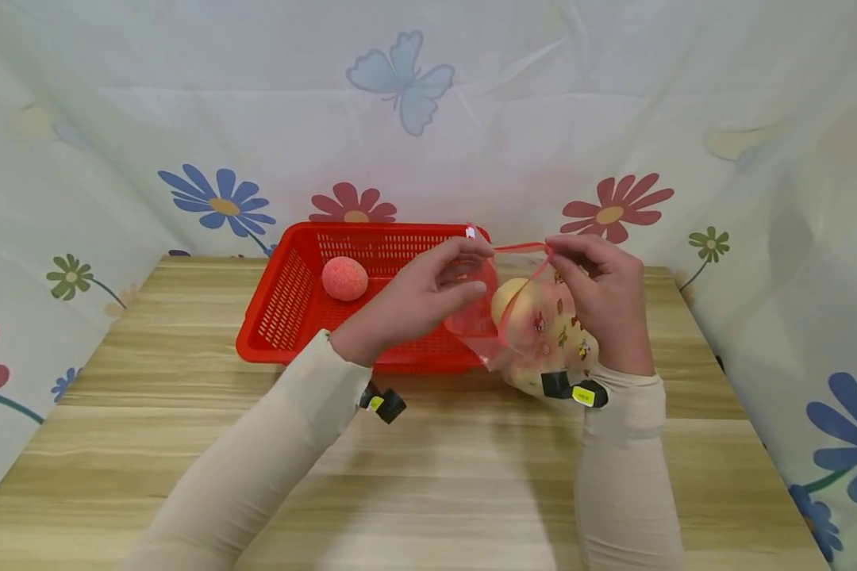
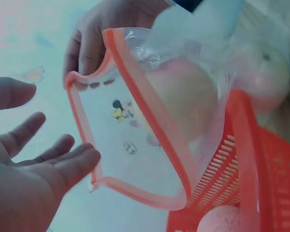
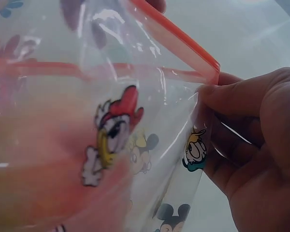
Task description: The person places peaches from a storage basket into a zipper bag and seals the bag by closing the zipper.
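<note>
A clear zip bag (image 1: 543, 333) with an orange-red rim and cartoon prints hangs just right of a red basket (image 1: 286, 305). Its mouth stands wide open (image 2: 130, 125). A yellow-pink fruit (image 1: 512, 301) lies inside it, seen blurred through the plastic (image 3: 38, 169). My right hand (image 1: 603, 301) pinches the bag's rim at one corner (image 3: 251, 140). My left hand (image 1: 417, 297) is spread at the bag's mouth, palm up and fingers relaxed (image 2: 34, 179), with a fingertip close to the rim. A pink-red ball-like fruit (image 1: 344, 278) sits in the basket's left part.
The basket stands at the back of a wooden table (image 1: 436, 476). A flower-printed cloth (image 1: 428, 119) closes in the back and both sides. In the left wrist view the basket's rim (image 2: 246, 159) is right under the bag.
</note>
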Motion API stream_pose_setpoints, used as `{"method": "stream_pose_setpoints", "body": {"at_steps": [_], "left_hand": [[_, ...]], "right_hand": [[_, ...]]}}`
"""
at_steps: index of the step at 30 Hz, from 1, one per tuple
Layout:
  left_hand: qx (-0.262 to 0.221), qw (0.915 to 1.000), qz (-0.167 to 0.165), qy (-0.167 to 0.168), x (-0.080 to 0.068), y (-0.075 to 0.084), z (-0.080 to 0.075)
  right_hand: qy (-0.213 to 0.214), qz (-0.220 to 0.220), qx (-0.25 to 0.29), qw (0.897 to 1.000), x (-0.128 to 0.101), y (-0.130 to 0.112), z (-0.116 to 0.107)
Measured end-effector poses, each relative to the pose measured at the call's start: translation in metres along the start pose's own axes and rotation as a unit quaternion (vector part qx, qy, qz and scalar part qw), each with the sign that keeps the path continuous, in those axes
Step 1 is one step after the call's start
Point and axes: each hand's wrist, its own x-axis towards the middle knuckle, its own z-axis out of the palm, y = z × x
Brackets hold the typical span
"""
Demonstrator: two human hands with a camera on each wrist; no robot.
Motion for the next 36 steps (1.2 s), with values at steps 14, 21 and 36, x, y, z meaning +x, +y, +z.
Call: {"method": "stream_pose_setpoints", "body": {"at_steps": [14,21,36], "left_hand": [[0.061,0.9962,-0.048,0.040,-0.005,-0.010,-0.014],[0.130,0.9869,-0.053,0.078,-0.002,-0.014,-0.032],[0.167,0.9755,-0.101,0.101,0.007,-0.032,-0.067]], "right_hand": [[-0.007,0.006,-0.009,1.000,0.001,0.001,-0.001],[-0.004,0.015,-0.004,1.000,0.000,-0.001,-0.002],[-0.002,0.000,0.004,1.000,-0.001,0.001,-0.001]]}}
